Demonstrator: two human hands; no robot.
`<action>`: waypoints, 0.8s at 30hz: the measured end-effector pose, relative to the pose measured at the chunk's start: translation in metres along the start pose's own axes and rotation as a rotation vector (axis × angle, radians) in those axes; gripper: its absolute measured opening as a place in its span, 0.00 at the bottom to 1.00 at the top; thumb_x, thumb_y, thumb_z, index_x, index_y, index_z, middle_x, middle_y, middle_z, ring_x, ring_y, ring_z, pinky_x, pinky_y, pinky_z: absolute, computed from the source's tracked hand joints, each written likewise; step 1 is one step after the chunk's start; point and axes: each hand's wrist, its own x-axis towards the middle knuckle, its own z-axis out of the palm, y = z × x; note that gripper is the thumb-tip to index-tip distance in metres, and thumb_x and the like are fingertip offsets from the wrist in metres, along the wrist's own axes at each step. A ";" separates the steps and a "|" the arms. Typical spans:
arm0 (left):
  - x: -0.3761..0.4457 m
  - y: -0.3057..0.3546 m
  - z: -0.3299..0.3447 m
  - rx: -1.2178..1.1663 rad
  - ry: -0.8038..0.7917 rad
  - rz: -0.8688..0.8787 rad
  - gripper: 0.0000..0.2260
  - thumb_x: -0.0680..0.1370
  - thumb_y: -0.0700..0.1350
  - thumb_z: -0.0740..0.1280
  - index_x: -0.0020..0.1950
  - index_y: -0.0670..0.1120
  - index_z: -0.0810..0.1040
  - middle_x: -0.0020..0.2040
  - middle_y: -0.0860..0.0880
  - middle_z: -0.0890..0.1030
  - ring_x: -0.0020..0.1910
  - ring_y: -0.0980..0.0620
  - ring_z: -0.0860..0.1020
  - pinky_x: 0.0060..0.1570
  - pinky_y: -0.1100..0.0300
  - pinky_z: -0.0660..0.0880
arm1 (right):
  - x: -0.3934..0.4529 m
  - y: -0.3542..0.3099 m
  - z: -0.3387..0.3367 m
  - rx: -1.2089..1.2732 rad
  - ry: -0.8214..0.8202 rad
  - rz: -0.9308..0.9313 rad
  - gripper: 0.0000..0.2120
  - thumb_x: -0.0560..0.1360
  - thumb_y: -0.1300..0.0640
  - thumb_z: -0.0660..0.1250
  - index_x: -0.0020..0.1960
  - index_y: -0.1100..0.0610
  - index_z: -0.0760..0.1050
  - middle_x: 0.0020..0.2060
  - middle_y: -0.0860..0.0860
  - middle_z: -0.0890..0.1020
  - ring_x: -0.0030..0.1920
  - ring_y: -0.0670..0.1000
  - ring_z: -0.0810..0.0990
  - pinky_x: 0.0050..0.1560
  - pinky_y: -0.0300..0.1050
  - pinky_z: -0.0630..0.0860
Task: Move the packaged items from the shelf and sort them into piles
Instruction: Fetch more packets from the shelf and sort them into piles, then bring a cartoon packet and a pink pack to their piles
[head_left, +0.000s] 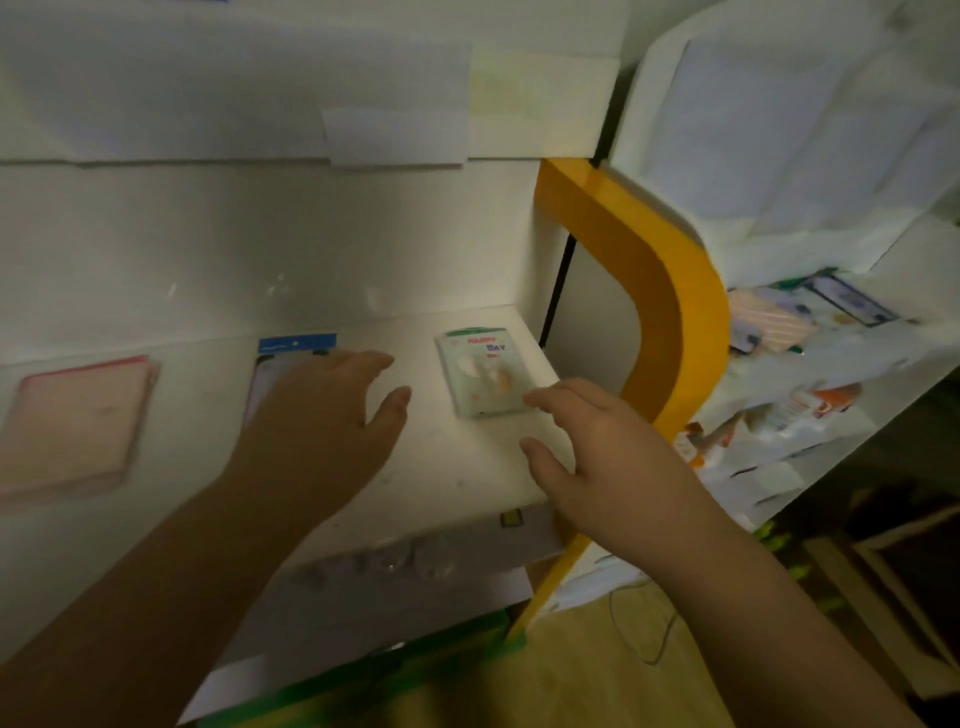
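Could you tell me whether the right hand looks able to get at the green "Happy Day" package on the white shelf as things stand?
Probably yes: the right hand is open with its fingertips at the green package, which lies flat near the white shelf edge with nothing on top or between them.

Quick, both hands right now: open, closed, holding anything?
Left hand: open, over the blue-topped package.
Right hand: open, holding nothing, fingertips by the green package.

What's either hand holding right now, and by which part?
Nothing. Left hand hovers open over the blue-topped package; right hand is open, fingers at the green package's near corner, not gripping.
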 end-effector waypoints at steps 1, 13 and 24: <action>-0.004 0.016 0.003 -0.024 0.019 0.001 0.21 0.80 0.56 0.61 0.70 0.49 0.73 0.61 0.51 0.80 0.48 0.55 0.76 0.53 0.60 0.68 | -0.009 0.008 -0.008 -0.004 0.008 -0.006 0.20 0.79 0.48 0.63 0.70 0.50 0.72 0.61 0.46 0.76 0.59 0.50 0.75 0.55 0.42 0.74; -0.037 0.209 0.071 -0.227 0.048 0.264 0.17 0.79 0.54 0.62 0.67 0.55 0.76 0.63 0.54 0.78 0.55 0.57 0.73 0.55 0.58 0.72 | -0.120 0.163 -0.091 -0.073 0.087 0.155 0.18 0.78 0.47 0.64 0.66 0.50 0.74 0.57 0.47 0.77 0.56 0.52 0.77 0.53 0.49 0.76; -0.018 0.320 0.144 -0.240 -0.045 0.297 0.19 0.80 0.53 0.62 0.71 0.55 0.71 0.68 0.54 0.74 0.64 0.54 0.72 0.54 0.63 0.67 | -0.171 0.261 -0.121 -0.081 0.080 0.326 0.21 0.78 0.44 0.62 0.69 0.48 0.71 0.63 0.45 0.75 0.62 0.49 0.75 0.59 0.46 0.75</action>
